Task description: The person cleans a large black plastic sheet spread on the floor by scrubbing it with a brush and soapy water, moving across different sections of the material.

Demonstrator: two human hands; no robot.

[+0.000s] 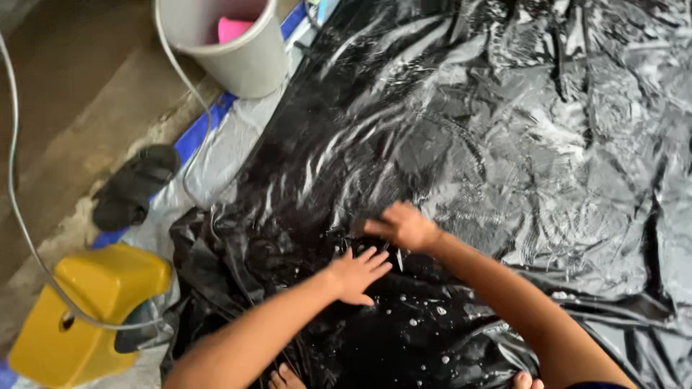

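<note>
Down by our toes [287, 377] the wet black plastic sheet [461, 144] lies bunched, left hand [357, 275] flat with fingers spread, right hand [404, 225] curled pinching a fold, most of it unsmoothed.

Bare concrete floor [65, 94], grey bucket [245, 57], yellow stool [86, 310], dark sandal [133, 187], daylight.
</note>
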